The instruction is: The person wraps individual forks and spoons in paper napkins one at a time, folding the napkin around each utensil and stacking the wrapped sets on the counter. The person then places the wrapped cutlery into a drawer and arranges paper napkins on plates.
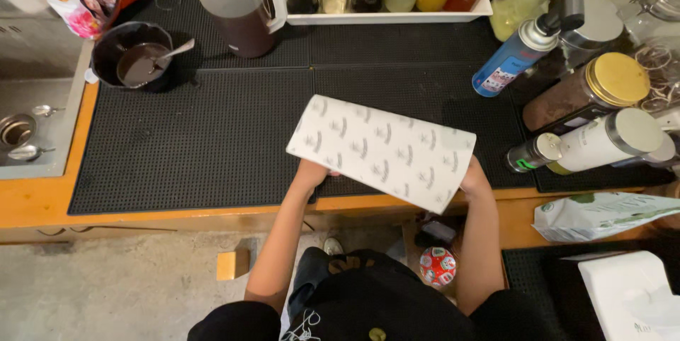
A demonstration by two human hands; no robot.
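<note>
Hands, left (312, 173) and right (473, 179), clamped on opposite ends of printed paper (382, 151), held above tabletop (177, 203) at centre; lowering flat needs level grip.

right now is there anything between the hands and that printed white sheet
No. Both hands already grip it: the left hand at its lower left edge, the right hand at its lower right corner. The printed white sheet is held over the black rubber mat, with nothing visible in between.
</note>
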